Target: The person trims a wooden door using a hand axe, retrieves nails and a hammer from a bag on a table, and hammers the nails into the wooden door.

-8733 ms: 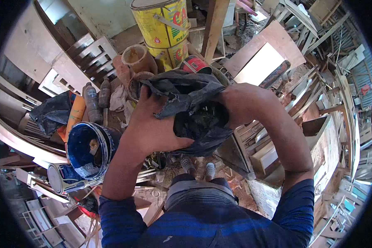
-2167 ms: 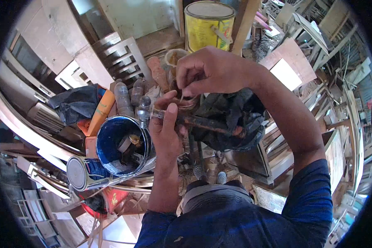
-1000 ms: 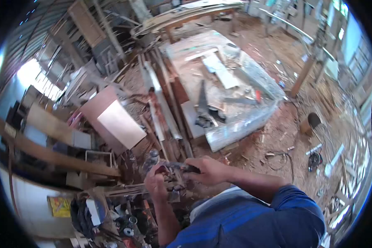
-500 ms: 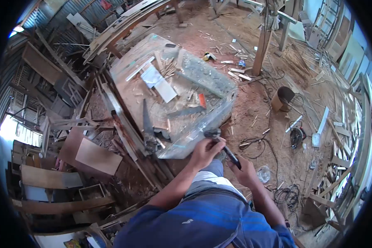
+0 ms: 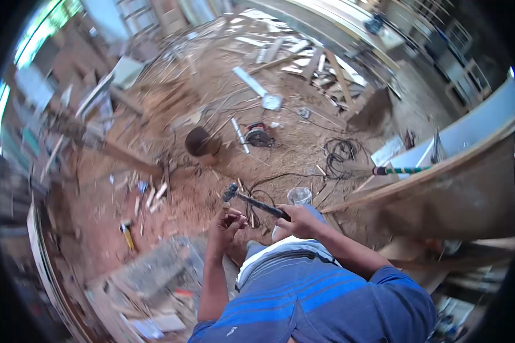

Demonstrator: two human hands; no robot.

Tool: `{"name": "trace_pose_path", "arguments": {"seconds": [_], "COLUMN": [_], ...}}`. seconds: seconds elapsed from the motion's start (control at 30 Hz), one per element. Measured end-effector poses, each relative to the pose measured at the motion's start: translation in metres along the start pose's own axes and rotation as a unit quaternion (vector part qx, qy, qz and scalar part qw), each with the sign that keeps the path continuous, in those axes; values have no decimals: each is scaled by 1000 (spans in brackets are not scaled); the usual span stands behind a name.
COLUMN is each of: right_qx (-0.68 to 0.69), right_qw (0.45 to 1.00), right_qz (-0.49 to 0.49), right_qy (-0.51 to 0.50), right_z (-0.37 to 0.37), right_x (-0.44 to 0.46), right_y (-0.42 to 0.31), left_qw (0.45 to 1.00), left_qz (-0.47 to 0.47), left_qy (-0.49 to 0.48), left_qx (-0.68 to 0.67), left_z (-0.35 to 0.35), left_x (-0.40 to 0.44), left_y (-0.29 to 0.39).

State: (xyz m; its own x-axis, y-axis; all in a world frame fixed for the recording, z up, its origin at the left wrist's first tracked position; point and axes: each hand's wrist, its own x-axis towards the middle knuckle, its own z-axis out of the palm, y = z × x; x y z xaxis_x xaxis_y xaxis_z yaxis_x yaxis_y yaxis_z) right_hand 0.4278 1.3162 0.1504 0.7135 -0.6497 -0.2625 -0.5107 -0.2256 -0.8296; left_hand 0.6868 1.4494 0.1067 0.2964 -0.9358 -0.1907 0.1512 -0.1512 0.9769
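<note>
My right hand (image 5: 299, 222) is wrapped round the dark handle of a hammer (image 5: 261, 206), held out in front of my waist. The hammer's head points up and left, over the floor. Close beside that head is my left hand (image 5: 226, 224), its fingers curled and thumb drawn in. It looks apart from the hammer, and anything pinched in it is too small to make out. Below and left of my left hand stands the worktable (image 5: 157, 263), with wood pieces and an orange-red handle (image 5: 183, 293) on it, partly blurred.
A yellow-handled hammer (image 5: 127, 236) lies on the dirt floor beyond the table. Ahead are a brown bucket (image 5: 197, 141), a circular saw (image 5: 258, 136), coiled cable (image 5: 344, 153) and a clear plastic container (image 5: 299, 195). A wooden post (image 5: 129, 157) rises at left; a large curved panel (image 5: 440, 200) stands at right.
My view and body have turned right, so the worktable now sits at lower left. The hammer stays in my right hand; my left hand has come away from its head.
</note>
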Motion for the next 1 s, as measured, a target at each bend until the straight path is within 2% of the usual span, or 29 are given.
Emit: {"name": "trace_pose_path", "arguments": {"seconds": [0.1,0.27,0.3,0.5,0.53,0.6,0.67,0.73,0.77,0.8,0.87,0.9,1.0], "right_qx": [75,117,174,186,188,174,200,199,203,210,232,234,233], "right_qw": [996,985,972,948,944,941,919,898,895,887,858,860,847], "right_qz": [31,29,-4,33,50,86,89,125,113,108,115,100,137], "right_qy": [36,122,158,257,267,276,329,372,380,398,444,443,458], "right_z": [-46,-138,-155,-313,-339,-372,-400,-428,-441,-452,-473,-487,-542], "right_x": [28,68,76,95,93,91,87,81,84,89,89,90,99], "right_y": [8,71,86,131,133,153,168,181,194,209,241,258,299], "left_qw": [998,989,987,962,963,931,889,877,866,869,867,867,864], "left_qz": [10,33,24,-71,-81,-129,-179,-183,-184,-152,-151,-145,-122], "left_qy": [-43,-143,-149,-175,-192,-250,-307,-383,-423,-447,-466,-473,-487], "left_qx": [-44,-15,-53,-195,-172,-232,-289,-225,-192,-148,-89,-57,-28], "left_z": [34,124,145,300,327,376,432,480,504,531,582,606,678], "left_x": [87,238,268,426,444,472,498,523,536,545,566,578,634], "left_y": [37,72,75,99,108,119,131,137,138,139,131,127,104]}}
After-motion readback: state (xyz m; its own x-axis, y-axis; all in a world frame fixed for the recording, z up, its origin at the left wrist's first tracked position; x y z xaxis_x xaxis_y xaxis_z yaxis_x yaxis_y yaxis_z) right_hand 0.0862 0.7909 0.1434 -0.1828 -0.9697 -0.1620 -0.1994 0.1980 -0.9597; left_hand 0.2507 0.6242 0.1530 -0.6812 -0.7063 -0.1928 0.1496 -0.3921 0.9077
